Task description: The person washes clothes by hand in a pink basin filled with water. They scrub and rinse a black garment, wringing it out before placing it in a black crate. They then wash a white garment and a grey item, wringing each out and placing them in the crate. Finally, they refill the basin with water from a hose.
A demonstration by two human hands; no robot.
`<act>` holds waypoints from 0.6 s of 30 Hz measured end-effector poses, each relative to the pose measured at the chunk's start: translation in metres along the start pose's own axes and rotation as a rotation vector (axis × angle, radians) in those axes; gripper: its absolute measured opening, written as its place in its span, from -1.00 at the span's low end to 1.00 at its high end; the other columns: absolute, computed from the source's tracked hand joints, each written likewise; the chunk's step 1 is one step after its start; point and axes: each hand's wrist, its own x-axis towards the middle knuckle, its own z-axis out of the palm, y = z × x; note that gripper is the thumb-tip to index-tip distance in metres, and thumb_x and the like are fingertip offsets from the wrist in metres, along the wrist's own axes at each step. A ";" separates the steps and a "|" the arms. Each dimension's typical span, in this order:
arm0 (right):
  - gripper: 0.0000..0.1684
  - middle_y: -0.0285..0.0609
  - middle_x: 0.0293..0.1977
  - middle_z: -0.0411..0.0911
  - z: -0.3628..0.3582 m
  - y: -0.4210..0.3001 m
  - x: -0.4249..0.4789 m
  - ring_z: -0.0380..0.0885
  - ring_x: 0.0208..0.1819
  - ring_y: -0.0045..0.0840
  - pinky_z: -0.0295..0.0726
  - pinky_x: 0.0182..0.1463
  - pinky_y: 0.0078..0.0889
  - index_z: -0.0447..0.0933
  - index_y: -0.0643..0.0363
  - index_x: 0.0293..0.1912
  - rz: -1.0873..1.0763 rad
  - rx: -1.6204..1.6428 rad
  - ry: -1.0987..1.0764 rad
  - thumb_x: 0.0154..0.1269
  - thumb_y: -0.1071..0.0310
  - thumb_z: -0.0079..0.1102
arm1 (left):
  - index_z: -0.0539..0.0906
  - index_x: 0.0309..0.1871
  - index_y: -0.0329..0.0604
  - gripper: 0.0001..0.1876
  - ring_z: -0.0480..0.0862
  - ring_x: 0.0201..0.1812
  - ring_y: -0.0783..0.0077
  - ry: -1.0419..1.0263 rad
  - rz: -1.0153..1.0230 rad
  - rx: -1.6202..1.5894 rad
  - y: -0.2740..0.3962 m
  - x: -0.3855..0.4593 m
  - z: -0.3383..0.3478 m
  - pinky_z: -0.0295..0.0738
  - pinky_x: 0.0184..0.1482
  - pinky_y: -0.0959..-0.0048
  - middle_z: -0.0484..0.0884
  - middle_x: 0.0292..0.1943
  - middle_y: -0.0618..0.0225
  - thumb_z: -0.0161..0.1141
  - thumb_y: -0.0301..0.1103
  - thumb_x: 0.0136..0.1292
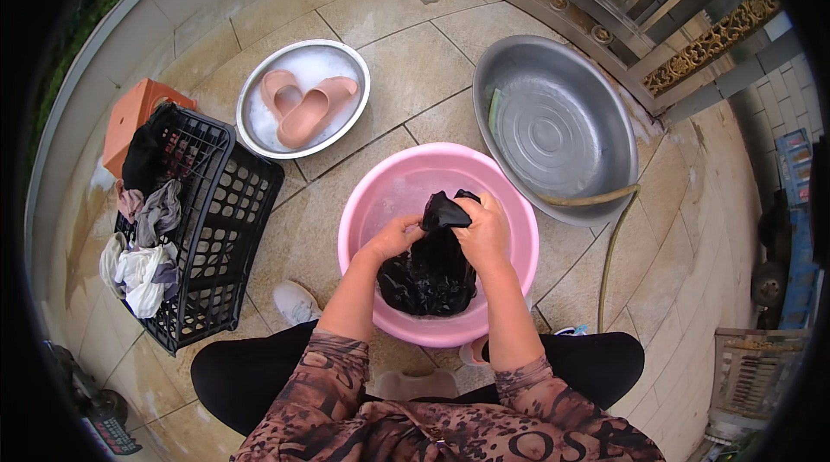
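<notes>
A wet black garment [431, 274] hangs from both hands over a pink plastic basin [363, 203], its lower part bunched in the basin. With thumb and fingers my left hand [395, 236] pinches the cloth at its left edge. My right hand [483, 228] grips a raised fold on the other side, slightly higher. Shallow, faintly sudsy water shows in the basin behind the cloth. Which kind of garment it is, I cannot tell.
Left stands a black plastic crate [227, 228] with clothes [146, 267], beside an orange stool [139, 115]. Pink slippers [305, 115] soak in a foamy metal basin [249, 134]. A hose [613, 267] runs into a large grey basin [551, 138] at right, near a metal gate [639, 66].
</notes>
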 end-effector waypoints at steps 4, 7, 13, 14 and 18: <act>-0.72 -0.18 -0.43 0.41 -0.046 -0.024 0.013 0.41 -0.28 -0.28 0.38 -0.21 -0.32 0.59 0.06 -0.34 -0.095 0.043 0.190 -0.22 0.39 0.29 | 0.52 -0.11 -0.24 -0.79 0.44 -0.19 0.63 0.138 0.052 -0.258 0.052 -0.007 -0.017 0.32 -0.08 0.60 0.51 -0.27 0.50 -0.02 -0.38 0.25; -0.76 -0.21 -0.41 0.43 -0.075 -0.027 0.020 0.41 -0.30 -0.31 0.37 -0.20 -0.34 0.58 0.09 -0.37 -0.181 0.030 0.282 -0.19 0.37 0.28 | 0.52 -0.15 -0.29 -0.80 0.43 -0.18 0.66 0.253 0.150 -0.263 0.081 -0.010 -0.043 0.31 -0.08 0.62 0.51 -0.24 0.50 0.00 -0.39 0.24; -0.74 -0.33 -0.36 0.45 -0.085 -0.001 0.015 0.38 -0.24 -0.41 0.25 -0.16 -0.36 0.57 0.11 -0.51 -0.111 -0.133 0.204 -0.26 0.18 0.33 | 0.52 -0.39 -0.27 -0.91 0.42 -0.39 0.66 0.262 0.222 -0.370 0.126 -0.025 -0.064 0.34 -0.26 0.65 0.47 -0.47 0.52 0.16 -0.45 0.07; -0.75 -0.36 -0.35 0.45 -0.078 0.004 0.013 0.38 -0.24 -0.43 0.22 -0.17 -0.37 0.58 0.09 -0.54 -0.050 -0.163 0.163 -0.25 0.15 0.32 | 0.51 -0.41 -0.27 -0.89 0.42 -0.42 0.67 0.209 0.125 -0.363 0.124 -0.028 -0.065 0.35 -0.29 0.65 0.47 -0.48 0.52 0.19 -0.44 0.04; -0.78 -0.36 -0.28 0.47 -0.029 0.043 -0.003 0.36 -0.14 -0.46 0.20 -0.08 -0.33 0.62 0.07 -0.49 -0.083 -0.297 -0.022 -0.23 0.20 0.29 | 0.56 -0.43 -0.20 -0.78 0.54 -0.35 0.45 0.158 0.008 0.300 0.076 -0.028 -0.048 0.40 -0.27 0.44 0.58 -0.44 0.32 0.30 -0.28 -0.10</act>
